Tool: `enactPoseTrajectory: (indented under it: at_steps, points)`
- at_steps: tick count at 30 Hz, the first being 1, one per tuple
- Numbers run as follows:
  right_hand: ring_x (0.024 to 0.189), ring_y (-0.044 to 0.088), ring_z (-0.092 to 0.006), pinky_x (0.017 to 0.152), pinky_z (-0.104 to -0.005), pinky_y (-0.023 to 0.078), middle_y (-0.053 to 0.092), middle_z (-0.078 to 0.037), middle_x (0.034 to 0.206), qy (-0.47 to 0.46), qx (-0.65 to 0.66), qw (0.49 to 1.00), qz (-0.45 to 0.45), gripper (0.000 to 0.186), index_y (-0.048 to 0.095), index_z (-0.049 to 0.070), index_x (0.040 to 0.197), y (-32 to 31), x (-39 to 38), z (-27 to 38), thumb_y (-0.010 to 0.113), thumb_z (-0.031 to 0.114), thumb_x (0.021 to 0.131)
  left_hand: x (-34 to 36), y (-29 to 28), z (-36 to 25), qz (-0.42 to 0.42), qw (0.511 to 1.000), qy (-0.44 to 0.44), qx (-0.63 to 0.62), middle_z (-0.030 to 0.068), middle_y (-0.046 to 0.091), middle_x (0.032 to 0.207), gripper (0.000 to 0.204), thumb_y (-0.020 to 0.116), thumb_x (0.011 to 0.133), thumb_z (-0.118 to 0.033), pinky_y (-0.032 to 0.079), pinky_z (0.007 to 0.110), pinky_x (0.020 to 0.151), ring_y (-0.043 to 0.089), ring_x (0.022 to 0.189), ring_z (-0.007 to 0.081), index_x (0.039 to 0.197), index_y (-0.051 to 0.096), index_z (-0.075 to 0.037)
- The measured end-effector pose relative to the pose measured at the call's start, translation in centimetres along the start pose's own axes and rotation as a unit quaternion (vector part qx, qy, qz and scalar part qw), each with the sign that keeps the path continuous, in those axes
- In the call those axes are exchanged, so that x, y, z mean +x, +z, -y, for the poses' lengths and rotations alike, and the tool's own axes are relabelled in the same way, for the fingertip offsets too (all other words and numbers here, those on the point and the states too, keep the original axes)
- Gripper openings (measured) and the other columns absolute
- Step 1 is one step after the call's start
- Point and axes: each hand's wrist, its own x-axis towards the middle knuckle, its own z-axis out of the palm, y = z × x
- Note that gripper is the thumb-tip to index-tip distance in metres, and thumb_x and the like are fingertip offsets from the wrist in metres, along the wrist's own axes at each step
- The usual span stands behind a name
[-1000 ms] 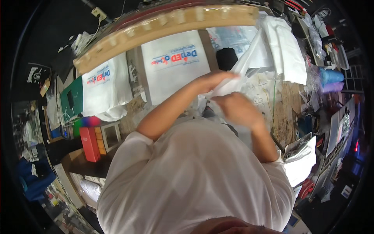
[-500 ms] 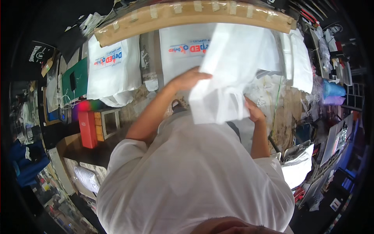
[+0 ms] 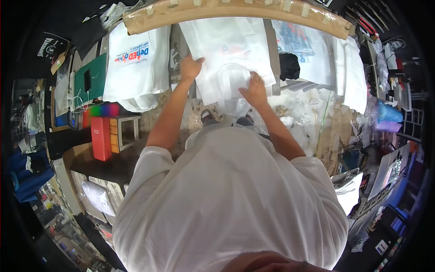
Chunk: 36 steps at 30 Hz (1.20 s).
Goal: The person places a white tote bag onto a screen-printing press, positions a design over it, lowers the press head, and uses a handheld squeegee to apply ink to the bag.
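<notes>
A plain white cloth tote bag (image 3: 215, 45) lies flat on the middle of the work surface, its looped handle (image 3: 225, 81) toward me. Faint red and blue print shows through the cloth. My left hand (image 3: 191, 69) is closed on the bag's left edge. At the right side, by the handle, my right hand (image 3: 255, 92) pinches the near part of the bag. To the left lies a stack of white bags with blue and red print (image 3: 131, 72); more printed white bags (image 3: 308, 68) lie on the right.
A brown taped cardboard bar (image 3: 240, 10) runs across the far side. Between the bag and the right stack sits a black bundle (image 3: 289, 66). A red box (image 3: 100, 138) stands beside a small wooden frame (image 3: 129, 131) at left. Clear plastic (image 3: 299, 122) lies on the floor at right.
The white bag, held up and blurred before, now lies flat in the middle. Both hands have moved left and farther away with it. The black bundle has come into sight.
</notes>
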Motion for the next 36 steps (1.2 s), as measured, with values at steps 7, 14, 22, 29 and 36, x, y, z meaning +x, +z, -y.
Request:
enactPoseTrajectory:
  at_steps: [7, 14, 22, 29, 36]
  points:
    - [0.11, 0.054, -0.0378, 0.097, -0.0437, 0.044, 0.062, -0.016, 0.111, -0.206, 0.041, 0.944, 0.255, 0.05, 0.069, 0.011, 0.113, -4.7, -3.6, -1.3, 0.065, -0.005, 0.065, 0.8, -0.5, -1.9, -0.009, 0.994, 0.002, 0.108, 0.0268, 0.069, 0.108, 0.056, 0.078, 0.081, -0.041, 0.052, 0.046, 0.09, 0.067, 0.103, 0.0417, 0.116, 0.067, 0.002]
    - [0.089, 0.067, -0.0293, 0.082, -0.0397, 0.053, 0.072, -0.015, 0.1, 0.017, 0.123, 0.944, 0.305, 0.032, 0.072, 0.006, 0.106, -7.2, -8.8, -6.2, 0.061, 0.002, 0.076, 1.0, -0.2, -1.8, -0.042, 0.999, 0.023, -0.005, 0.0264, 0.069, 0.107, 0.051, 0.078, 0.083, -0.034, 0.052, 0.047, 0.089, 0.066, 0.101, 0.0442, 0.117, 0.063, 0.001]
    - [0.07, 0.068, -0.0276, 0.066, -0.0379, 0.052, 0.069, -0.015, 0.075, 0.197, 0.081, 0.977, 0.016, 0.035, 0.068, 0.0, 0.091, -6.2, -1.4, -7.0, 0.072, 0.034, 0.088, 1.6, -0.1, -2.6, -0.025, 0.998, 0.007, -0.056, 0.0283, 0.068, 0.108, 0.044, 0.073, 0.089, -0.028, 0.051, 0.047, 0.088, 0.065, 0.102, 0.0446, 0.116, 0.061, 0.005]
    - [0.058, 0.059, -0.0111, 0.054, -0.0254, 0.043, 0.068, -0.007, 0.07, 0.26, 0.295, 0.915, 0.087, 0.026, 0.067, -0.001, 0.081, -10.4, -1.7, -4.0, 0.067, 0.024, 0.091, 1.9, -1.2, -2.7, 0.028, 0.971, -0.073, -0.226, 0.0151, 0.072, 0.096, 0.042, 0.081, 0.081, -0.02, 0.051, 0.032, 0.07, 0.066, 0.078, 0.0199, 0.112, 0.064, 0.003]
    - [0.055, 0.057, -0.0083, 0.052, -0.026, 0.044, 0.068, -0.007, 0.068, 0.235, 0.18, 0.947, 0.126, 0.032, 0.07, -0.003, 0.082, -8.3, -3.8, -4.4, 0.068, 0.027, 0.091, 1.4, -1.1, -1.1, -0.006, 0.997, 0.031, -0.071, 0.0112, 0.071, 0.081, 0.034, 0.084, 0.077, -0.019, 0.052, 0.033, 0.064, 0.065, 0.068, 0.0204, 0.102, 0.071, 0.0]
